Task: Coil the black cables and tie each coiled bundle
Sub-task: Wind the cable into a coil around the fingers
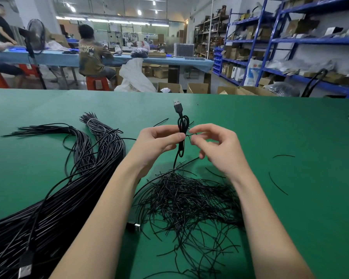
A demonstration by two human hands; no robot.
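Coiled black cable (182, 130) stands upright above the green surface (270, 137) near centre, its USB plug (177, 105) pointing to 12 o'clock, pinched at mid-length by the left hand (159, 142). The right hand (212, 146) pinches a thin tie (190, 134) beside the coil; how far it wraps is hard to make out. At 6 o'clock lies a tangle of ties (189, 204); at 8 o'clock, straight cable bundles (54, 198) are cut off by the frame.
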